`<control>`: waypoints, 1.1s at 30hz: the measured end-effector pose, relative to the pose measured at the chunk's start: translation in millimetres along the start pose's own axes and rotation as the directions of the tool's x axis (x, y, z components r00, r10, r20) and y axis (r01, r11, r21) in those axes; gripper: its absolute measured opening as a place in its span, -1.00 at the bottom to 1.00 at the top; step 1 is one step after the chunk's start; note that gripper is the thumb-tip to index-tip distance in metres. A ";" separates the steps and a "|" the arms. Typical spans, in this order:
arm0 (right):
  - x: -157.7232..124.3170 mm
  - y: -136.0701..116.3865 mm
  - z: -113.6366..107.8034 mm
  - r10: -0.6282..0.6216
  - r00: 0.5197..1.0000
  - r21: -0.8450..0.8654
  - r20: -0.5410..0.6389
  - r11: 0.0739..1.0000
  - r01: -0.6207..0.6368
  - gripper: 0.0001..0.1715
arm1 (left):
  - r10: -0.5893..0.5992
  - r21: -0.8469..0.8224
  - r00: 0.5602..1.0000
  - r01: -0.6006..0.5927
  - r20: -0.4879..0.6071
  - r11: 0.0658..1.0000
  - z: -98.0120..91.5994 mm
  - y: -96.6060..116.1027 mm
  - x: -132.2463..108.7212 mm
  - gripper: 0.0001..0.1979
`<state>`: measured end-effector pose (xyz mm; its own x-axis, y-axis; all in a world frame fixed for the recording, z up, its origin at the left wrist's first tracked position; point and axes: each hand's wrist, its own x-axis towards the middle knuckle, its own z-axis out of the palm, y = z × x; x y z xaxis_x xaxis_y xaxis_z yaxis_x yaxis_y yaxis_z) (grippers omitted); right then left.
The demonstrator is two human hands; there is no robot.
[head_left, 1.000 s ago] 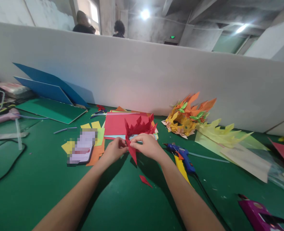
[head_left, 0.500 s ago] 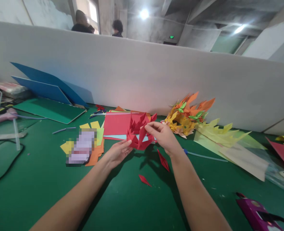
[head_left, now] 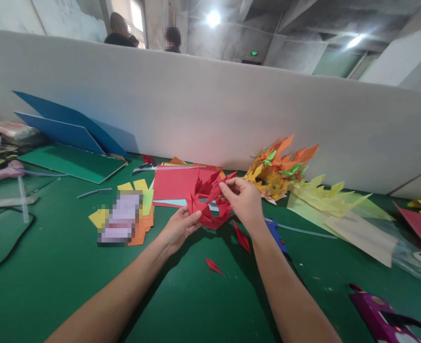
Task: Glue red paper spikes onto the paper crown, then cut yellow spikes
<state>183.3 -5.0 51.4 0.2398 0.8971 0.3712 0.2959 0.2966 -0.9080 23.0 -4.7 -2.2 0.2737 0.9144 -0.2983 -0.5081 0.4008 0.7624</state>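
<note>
A spiky red folded-paper piece (head_left: 209,200) is held just above the green table (head_left: 71,267). My left hand (head_left: 179,228) supports it from below on its left side, fingers curled against the paper. My right hand (head_left: 242,200) pinches one of its upper points from the right. Two small red folded pieces lie below, one (head_left: 242,237) by my right wrist and another (head_left: 214,267) nearer me. A stack of coloured sheets topped by red paper (head_left: 175,183) lies behind the piece.
A blue glue gun (head_left: 276,234) lies right of my right wrist. Orange and yellow paper flowers (head_left: 280,166) and pale yellow cut paper (head_left: 334,205) sit at the right. Blue boards (head_left: 64,126) lean on the white partition (head_left: 210,109). A magenta tool (head_left: 385,317) is at bottom right.
My hands have lifted the red piece and turned it. My right hand moved from its lower edge up to a top point, and a small red piece now lies by my right wrist.
</note>
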 end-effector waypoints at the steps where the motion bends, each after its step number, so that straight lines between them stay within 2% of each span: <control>1: -1.2 -1.1 0.8 0.005 1.000 0.001 0.010 1.000 -0.005 -0.75 | 0.007 0.000 1.000 -0.007 -0.008 1.000 0.5 0.0 0.1 -0.69; 11: -4.8 -3.4 5.8 -0.013 0.997 -0.086 0.074 0.996 0.019 -0.75 | 0.021 -0.008 0.999 -0.021 -0.030 1.000 3.0 0.7 -0.6 -0.71; 16: -7.0 -6.4 6.1 -0.025 0.995 -0.115 0.094 0.993 0.036 -0.74 | 0.019 -0.007 0.997 -0.019 -0.075 1.000 5.8 1.7 -1.8 -0.72; 21: -9.3 -10.1 6.4 -0.019 0.993 -0.107 0.119 0.994 0.032 -0.76 | 0.017 -0.025 0.999 -0.018 -0.046 1.000 6.6 0.8 -1.3 -0.72; 27: -11.3 -13.7 7.9 -0.052 0.987 -0.091 0.151 0.994 0.066 -0.77 | 0.009 -0.028 0.996 -0.011 -0.087 1.000 8.1 2.0 -2.5 -0.75; 33: -11.3 -13.3 8.7 -0.049 0.986 -0.059 0.162 0.996 0.059 -0.76 | 0.014 -0.021 0.998 -0.015 -0.059 1.000 9.7 3.0 -4.0 -0.79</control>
<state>168.6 -16.3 57.6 0.0718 0.9227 0.3788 0.3637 0.3294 -0.8713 28.3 -7.8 6.8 0.2180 0.9217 -0.3209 -0.5295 0.3879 0.7544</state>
